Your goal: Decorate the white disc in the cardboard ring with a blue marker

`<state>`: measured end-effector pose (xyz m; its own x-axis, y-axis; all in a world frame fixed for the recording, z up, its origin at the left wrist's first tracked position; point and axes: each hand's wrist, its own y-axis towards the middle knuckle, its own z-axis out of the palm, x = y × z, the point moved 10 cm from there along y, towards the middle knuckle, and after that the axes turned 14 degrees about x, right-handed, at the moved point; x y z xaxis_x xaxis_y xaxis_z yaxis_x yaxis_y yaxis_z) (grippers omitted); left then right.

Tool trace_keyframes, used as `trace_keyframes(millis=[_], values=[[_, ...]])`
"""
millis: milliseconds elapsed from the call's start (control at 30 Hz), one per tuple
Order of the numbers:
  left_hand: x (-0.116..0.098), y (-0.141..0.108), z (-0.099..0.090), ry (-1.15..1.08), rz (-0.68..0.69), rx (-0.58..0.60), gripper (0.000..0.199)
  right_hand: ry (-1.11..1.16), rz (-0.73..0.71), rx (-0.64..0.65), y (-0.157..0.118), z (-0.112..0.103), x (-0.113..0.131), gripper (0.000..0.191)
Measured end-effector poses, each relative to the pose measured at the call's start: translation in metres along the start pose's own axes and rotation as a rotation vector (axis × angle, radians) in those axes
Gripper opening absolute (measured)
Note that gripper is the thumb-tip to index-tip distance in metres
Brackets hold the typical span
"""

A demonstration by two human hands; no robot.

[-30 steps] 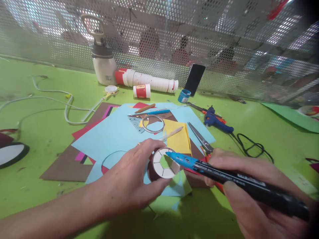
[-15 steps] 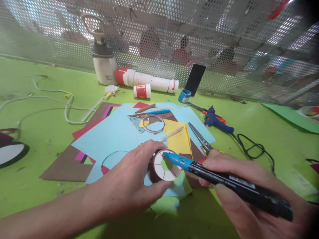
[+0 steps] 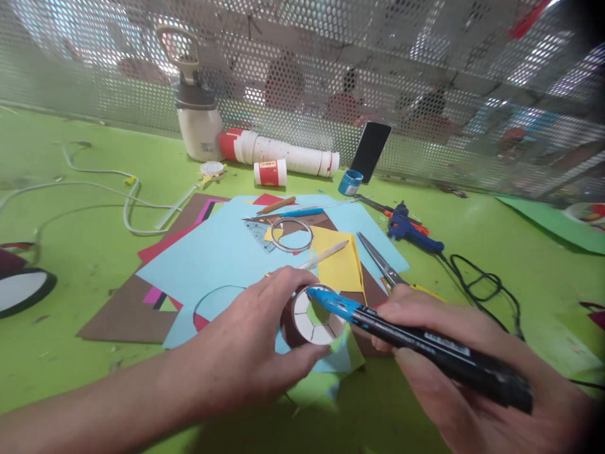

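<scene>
Over the green worktop (image 3: 94, 252), the left hand (image 3: 246, 328) is gripping a round white-faced piece (image 3: 303, 320), its face tilting up toward the right hand (image 3: 454, 353), which is pinching a marker (image 3: 401, 334) slantwise, its blue tip meeting the rim's far side.

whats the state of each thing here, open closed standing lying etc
Marker, uncapped, in right hand
Tube, held in left hand, white end showing
Phone, propped up, screen dark
Jar, upright
Bottle, upright
Loose cup, on its side
Cup stack, nested, lying down
Glue gun, lying down
</scene>
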<state>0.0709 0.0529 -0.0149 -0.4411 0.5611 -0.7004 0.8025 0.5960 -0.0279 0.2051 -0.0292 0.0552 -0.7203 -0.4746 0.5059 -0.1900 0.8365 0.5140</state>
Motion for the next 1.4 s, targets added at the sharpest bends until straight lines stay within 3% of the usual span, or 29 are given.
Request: trace_keyframes(millis=[667, 1033, 1400], values=[[0.001, 0.003, 0.0, 0.014, -0.042, 0.016, 0.036, -0.034, 0.01, 0.073, 0.008, 0.004, 0.004, 0.024], [0.002, 0.001, -0.001, 0.022, -0.048, 0.032, 0.037, -0.028, 0.065, -0.07, -0.01, -0.014, -0.007, 0.026], [0.003, 0.001, 0.002, 0.017, -0.054, 0.038, 0.034, -0.013, 0.026, -0.024, 0.0, -0.002, 0.001, 0.025]])
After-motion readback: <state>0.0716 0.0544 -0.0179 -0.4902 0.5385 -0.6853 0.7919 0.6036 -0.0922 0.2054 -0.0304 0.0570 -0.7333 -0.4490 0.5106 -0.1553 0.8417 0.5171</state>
